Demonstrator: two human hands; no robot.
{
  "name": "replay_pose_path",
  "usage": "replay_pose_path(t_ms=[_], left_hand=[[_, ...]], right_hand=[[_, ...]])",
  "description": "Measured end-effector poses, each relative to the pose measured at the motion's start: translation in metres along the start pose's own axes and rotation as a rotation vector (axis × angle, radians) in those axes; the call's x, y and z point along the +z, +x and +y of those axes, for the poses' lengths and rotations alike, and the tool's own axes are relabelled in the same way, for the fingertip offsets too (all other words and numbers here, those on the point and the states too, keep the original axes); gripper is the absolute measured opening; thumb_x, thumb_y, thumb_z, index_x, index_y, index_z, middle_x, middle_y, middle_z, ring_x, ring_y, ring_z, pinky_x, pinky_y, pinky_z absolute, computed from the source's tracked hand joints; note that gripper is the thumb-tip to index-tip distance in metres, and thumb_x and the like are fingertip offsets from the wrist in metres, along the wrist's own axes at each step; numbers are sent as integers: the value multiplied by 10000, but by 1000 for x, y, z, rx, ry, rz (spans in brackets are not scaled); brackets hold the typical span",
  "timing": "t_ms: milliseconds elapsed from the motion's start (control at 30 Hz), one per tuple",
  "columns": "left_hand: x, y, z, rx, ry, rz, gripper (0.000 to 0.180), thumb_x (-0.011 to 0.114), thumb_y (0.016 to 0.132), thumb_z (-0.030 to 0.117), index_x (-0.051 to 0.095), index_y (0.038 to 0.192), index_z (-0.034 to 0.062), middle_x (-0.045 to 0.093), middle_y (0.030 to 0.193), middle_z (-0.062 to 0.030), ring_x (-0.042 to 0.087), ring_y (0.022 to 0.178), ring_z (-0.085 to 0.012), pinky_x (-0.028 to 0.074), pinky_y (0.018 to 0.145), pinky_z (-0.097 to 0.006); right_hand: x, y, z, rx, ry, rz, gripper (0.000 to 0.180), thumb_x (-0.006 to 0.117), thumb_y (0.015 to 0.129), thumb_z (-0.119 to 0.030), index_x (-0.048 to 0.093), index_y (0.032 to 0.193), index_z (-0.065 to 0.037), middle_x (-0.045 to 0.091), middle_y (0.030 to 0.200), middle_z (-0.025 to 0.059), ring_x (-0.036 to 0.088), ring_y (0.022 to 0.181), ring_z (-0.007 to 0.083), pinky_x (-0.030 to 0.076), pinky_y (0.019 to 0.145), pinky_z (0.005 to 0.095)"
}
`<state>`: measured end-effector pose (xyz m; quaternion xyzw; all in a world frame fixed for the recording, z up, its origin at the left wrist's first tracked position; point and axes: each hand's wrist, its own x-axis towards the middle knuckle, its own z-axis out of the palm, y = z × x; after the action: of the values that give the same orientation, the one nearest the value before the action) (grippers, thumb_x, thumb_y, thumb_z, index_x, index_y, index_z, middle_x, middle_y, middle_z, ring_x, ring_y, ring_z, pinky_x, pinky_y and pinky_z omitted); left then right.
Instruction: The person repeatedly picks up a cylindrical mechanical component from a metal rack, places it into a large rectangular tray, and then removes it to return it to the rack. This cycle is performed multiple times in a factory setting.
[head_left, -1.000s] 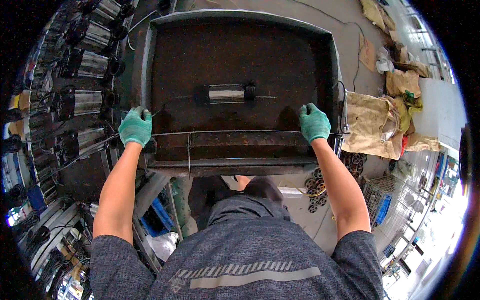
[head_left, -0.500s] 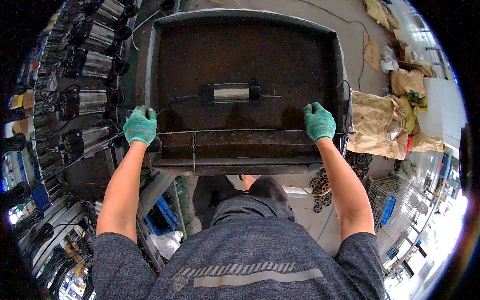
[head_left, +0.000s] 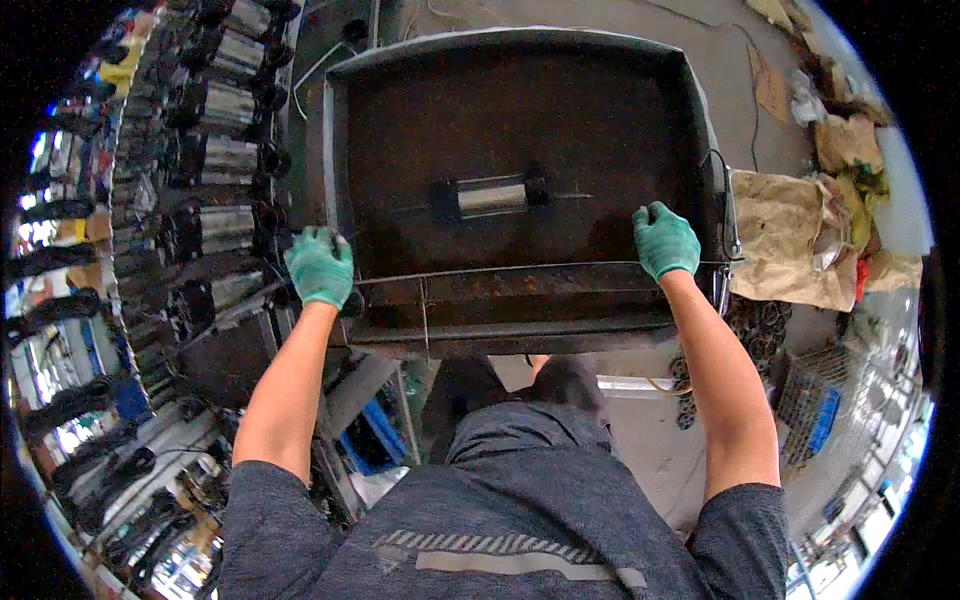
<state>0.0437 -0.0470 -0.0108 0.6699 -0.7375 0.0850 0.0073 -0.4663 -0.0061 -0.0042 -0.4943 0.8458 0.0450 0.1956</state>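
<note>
A dark, rectangular metal tank (head_left: 450, 100) with a pale rim lies in front of me. Inside it is a cylindrical unit (head_left: 492, 197) with a silvery middle and black ends, a thin line reaching out from its right end. My left hand (head_left: 320, 265), in a green glove, is closed at the tank's left wall; what its fingers hold is hidden. Toward the right wall my right hand (head_left: 667, 240), also green-gloved, has its fingers curled above a thin rod (head_left: 520, 268) that crosses the near part of the tank. Neither hand touches the cylindrical unit.
On the left stands a rack of similar silver-and-black units (head_left: 230, 160) with dark cables. Brown sacking (head_left: 785, 240) lies to the right of the tank, with a wire basket (head_left: 815, 405) nearer me. A blue crate (head_left: 375, 437) sits below the tank's left side.
The whole view has shifted, so the tank and both hands appear farther right. My left hand looks turned slightly more palm-down; the cylindrical unit stays in the tank.
</note>
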Motion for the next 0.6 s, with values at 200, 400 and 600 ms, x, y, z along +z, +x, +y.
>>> replay_pose_path(t_ms=[200, 400, 600], left_hand=[[-8, 35, 83, 242, -470, -160, 304, 678, 887, 187, 645, 1162, 60, 662, 1136, -193, 628, 1066, -395, 496, 942, -454], [22, 79, 237, -4, -658, -629, 321, 667, 929, 215, 614, 1182, 24, 692, 1129, -182, 663, 1079, -372, 519, 894, -430], [50, 101, 296, -679, -1317, -1047, 233, 605, 988, 277, 654, 1130, 99, 695, 1013, -70, 646, 819, -231, 527, 720, -410]], right_hand=[[-1, 2, 2, 12, 53, -3, 372, 479, 999, -434, 691, 1073, -136, 732, 1026, 184, 696, 978, 403, 552, 845, 517], [-8, 0, 7, -5, 138, -14, 327, 486, 997, -390, 692, 1042, -142, 736, 1000, 162, 704, 945, 386, 557, 821, 521], [8, 4, 15, -34, 235, 92, 284, 509, 987, -362, 678, 982, -134, 729, 947, 138, 699, 895, 369, 554, 762, 507]])
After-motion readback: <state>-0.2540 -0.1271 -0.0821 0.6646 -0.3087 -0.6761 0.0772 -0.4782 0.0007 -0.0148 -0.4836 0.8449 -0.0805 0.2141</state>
